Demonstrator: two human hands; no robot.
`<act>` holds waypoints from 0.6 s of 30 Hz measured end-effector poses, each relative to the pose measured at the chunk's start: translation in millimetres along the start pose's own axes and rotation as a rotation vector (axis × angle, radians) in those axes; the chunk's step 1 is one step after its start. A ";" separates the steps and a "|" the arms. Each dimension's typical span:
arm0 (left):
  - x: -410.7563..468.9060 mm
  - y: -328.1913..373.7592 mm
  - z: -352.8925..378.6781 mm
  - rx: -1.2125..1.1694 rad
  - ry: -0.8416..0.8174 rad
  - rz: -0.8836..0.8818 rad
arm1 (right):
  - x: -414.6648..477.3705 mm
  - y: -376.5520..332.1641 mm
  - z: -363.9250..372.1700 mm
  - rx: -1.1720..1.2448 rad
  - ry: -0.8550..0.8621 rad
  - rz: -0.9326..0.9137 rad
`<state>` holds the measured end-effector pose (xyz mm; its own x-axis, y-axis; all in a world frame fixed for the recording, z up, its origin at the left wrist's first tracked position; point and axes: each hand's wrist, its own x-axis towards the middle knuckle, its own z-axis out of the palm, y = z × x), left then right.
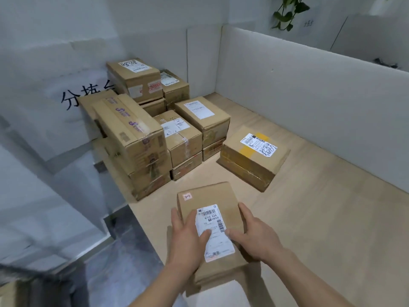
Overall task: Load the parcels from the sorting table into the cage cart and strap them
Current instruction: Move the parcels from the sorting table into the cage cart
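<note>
Early stage, I judge: both my hands, left [188, 238] and right [254, 238], clasp one parcel [212, 220] at lower centre, over the table [321, 218]; stack [155, 129] upper left unloaded; cart, strap out of frame

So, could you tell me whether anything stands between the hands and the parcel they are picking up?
Nothing does. The left hand and right hand already grip the parcel by its sides, thumbs on its label. The other boxes stand farther back on the table. The cage cart is not in view.
</note>
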<state>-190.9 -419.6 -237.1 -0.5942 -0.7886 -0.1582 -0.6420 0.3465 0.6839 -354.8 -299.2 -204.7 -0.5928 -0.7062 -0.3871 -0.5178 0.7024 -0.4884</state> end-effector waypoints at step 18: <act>-169.2 -117.0 -168.3 -0.240 0.329 -0.184 | -109.1 -176.0 113.2 0.129 -0.056 -0.379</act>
<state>66.3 -412.2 -170.5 -0.2702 -0.9591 -0.0845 -0.5689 0.0883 0.8176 -129.1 -355.9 -165.1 -0.3381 -0.9194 -0.2011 -0.6094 0.3767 -0.6976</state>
